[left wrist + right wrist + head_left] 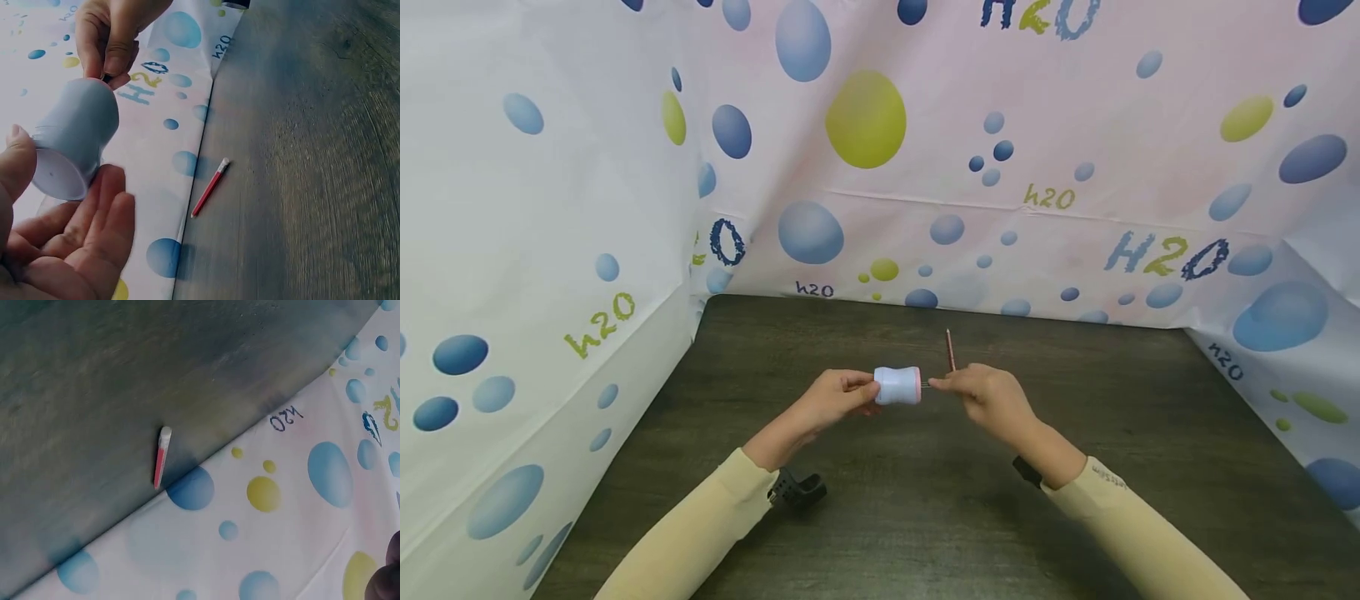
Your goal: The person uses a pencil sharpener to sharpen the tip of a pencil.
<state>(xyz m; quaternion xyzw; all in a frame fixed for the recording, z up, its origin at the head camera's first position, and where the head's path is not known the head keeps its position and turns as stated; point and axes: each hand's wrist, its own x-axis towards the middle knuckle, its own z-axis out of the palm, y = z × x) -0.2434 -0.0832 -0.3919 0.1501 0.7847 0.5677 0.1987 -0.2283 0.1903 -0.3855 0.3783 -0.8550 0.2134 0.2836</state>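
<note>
My left hand [835, 398] holds a light blue, waisted cylinder [896, 386], which looks like a small pencil sharpener, between thumb and fingers above the table. Its pink-rimmed end faces my right hand [1000, 407]; the plain round base [59, 176] shows in the left wrist view. At the pink end, my right thumb and fingers pinch a thin dark rod [926, 384], mostly hidden by the fingertips. Beyond the hands a red pencil [951, 350] with a pale end lies on the table. Only a bit of the right hand [384, 575] enters the right wrist view.
The dark wooden table [880, 508] meets a white sheet [1075, 275] printed with blue and green bubbles at the back and both sides. A black strap mount [797, 487] sits on the left wrist and a dark band [1027, 472] on the right.
</note>
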